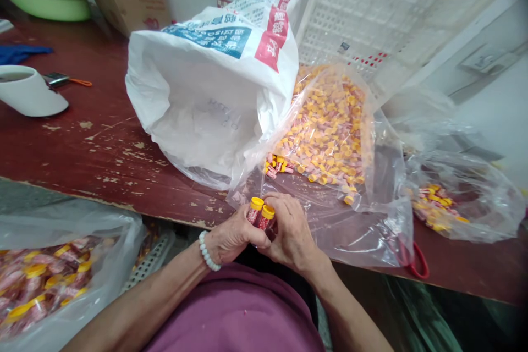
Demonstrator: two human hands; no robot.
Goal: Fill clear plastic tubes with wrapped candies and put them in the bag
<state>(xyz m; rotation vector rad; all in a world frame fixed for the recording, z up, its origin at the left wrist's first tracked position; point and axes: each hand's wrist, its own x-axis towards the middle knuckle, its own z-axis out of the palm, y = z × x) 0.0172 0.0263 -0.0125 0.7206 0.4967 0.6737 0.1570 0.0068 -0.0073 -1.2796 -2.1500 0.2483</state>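
Note:
Close to my body, over the table's front edge, both hands come together around two small clear bottles with yellow caps and red and pink bits inside. My left hand (233,234) has its fingers around the left bottle (254,211), its thumb lying across the front. On the other side my right hand (291,231) closes on the right bottle (266,216); most of its fingers are hidden. Just beyond them lies a clear plastic bag (371,198), open towards me, with many small yellow-capped bottles (325,126) in it.
Left of the clear bag, a white printed sack (206,104) gapes open. A smaller bag of bottles (441,203) and red-handled scissors (419,261) lie right. Larger yellow-capped bottles (35,280) fill a lined container at lower left. A white crate (371,11) leans behind.

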